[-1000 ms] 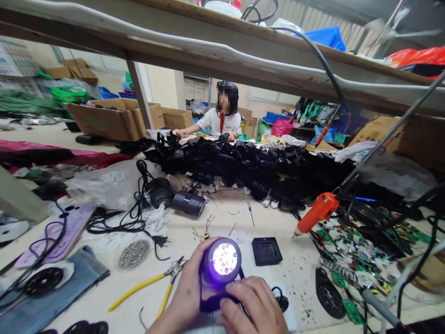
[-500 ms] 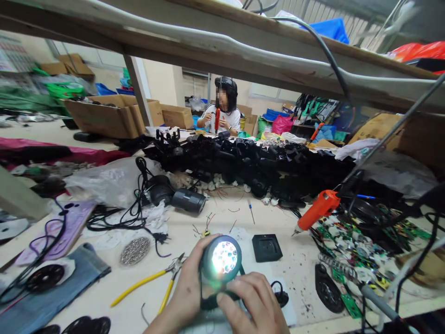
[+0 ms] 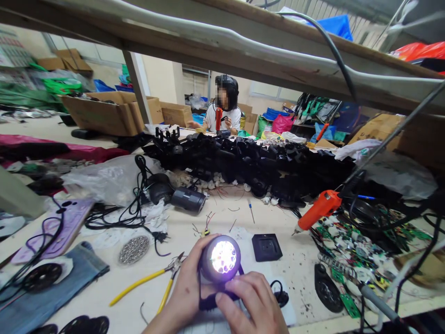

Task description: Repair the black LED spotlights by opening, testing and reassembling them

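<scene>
A small round black LED lamp [image 3: 221,257] on a black bracket is lit, its cluster of LEDs glowing pink-white towards me. My left hand [image 3: 186,292] is wrapped round the lamp's left side and back. My right hand [image 3: 253,304] is closed over the bracket just below the lamp head, fingers curled on it. A thin black cord [image 3: 278,293] runs from the lamp to the right across the white bench. Both hands are low at the bottom middle of the view.
Yellow-handled pliers [image 3: 148,283] lie left of my hands, a black square plate [image 3: 266,247] right of the lamp. An orange glue gun [image 3: 318,208], green circuit boards [image 3: 342,246], a heap of black lamp housings [image 3: 250,164], and a wooden shelf [image 3: 222,41] overhead. A person [image 3: 224,109] sits opposite.
The lamp's glow changed from purple to greenish-white to pink-white. My hands kept their hold, shifting only slightly. The person opposite moved a red tool in front of them.
</scene>
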The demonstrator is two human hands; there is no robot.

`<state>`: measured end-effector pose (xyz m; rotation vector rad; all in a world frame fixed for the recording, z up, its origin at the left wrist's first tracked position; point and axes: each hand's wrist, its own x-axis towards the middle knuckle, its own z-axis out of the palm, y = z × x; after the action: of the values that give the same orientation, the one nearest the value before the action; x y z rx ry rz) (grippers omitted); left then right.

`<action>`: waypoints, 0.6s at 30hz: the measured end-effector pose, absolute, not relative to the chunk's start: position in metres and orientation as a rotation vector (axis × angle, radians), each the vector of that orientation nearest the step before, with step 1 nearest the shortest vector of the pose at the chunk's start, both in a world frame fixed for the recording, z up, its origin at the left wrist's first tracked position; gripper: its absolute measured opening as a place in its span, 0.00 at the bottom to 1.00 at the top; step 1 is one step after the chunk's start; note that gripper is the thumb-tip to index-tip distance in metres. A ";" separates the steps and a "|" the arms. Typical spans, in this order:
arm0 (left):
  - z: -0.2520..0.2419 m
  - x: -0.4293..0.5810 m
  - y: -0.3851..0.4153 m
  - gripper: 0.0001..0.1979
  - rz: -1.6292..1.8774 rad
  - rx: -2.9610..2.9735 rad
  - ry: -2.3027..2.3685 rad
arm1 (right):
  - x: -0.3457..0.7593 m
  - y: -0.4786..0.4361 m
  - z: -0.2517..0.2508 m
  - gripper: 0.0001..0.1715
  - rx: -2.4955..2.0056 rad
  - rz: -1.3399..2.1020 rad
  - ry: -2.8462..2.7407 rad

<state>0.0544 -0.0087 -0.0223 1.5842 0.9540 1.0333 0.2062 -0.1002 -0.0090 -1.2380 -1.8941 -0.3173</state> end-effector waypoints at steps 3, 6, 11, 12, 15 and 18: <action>-0.021 0.054 -0.008 0.35 1.043 1.594 0.944 | 0.206 -0.098 -0.005 0.12 -1.196 -0.380 -1.937; -0.016 0.055 -0.007 0.33 1.026 1.610 0.938 | 0.207 -0.096 0.005 0.13 -1.182 -0.379 -1.936; -0.007 0.059 -0.002 0.32 0.937 1.631 0.943 | 0.217 -0.085 0.034 0.15 -1.158 -0.213 -1.929; -0.004 0.060 0.000 0.33 0.899 1.611 0.949 | 0.220 -0.081 0.039 0.16 -1.156 -0.176 -1.937; 0.004 0.063 0.008 0.31 0.808 1.510 0.920 | 0.229 -0.065 0.049 0.14 -1.184 -0.056 -1.904; 0.011 0.065 0.015 0.32 0.759 1.361 0.869 | 0.233 -0.050 0.052 0.12 -1.217 0.080 -1.825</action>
<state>0.0647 0.0151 0.0108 1.3609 0.8690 0.7593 0.2330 -0.0502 0.0521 -1.2168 -1.8253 0.0802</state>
